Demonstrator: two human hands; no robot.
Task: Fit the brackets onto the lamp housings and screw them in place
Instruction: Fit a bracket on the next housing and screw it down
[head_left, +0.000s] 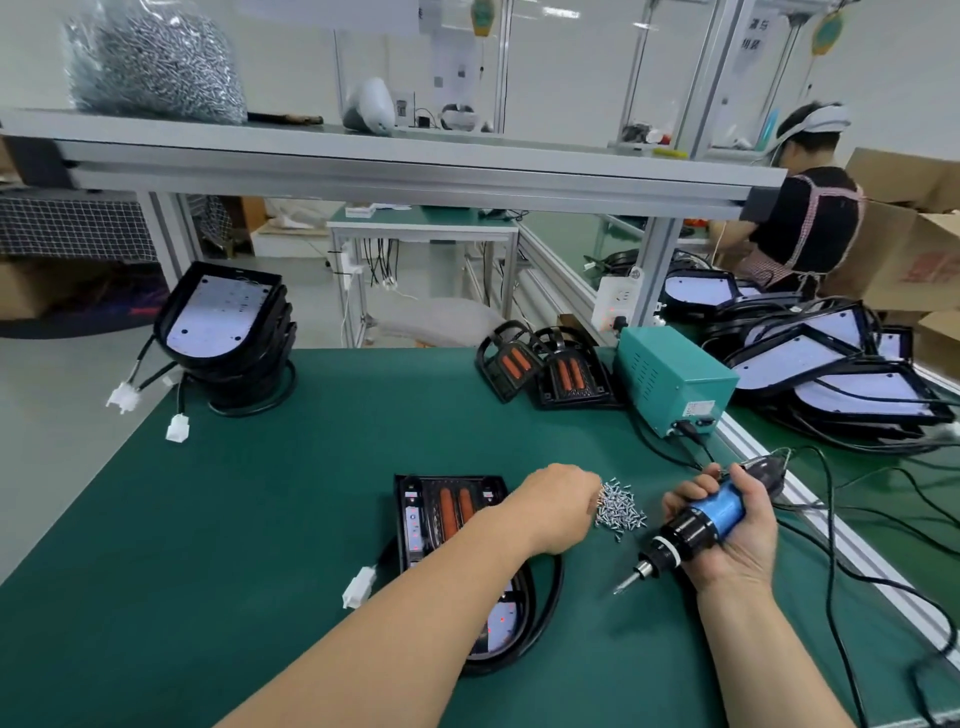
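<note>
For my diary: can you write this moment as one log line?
left hand: at screw pile, fingers hidden | right hand: grips electric screwdriver | lamp housing: flat on green mat

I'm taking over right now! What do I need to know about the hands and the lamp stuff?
Left hand: at the screw pile, fingertips hidden, so I cannot tell if it holds a screw.
Right hand: grips the electric screwdriver.
Lamp housing: flat on the green mat, under the left forearm; a stack of housings stands far left.
Done: no driven screw visible.
Left: likely pick a screw and drive it.
</note>
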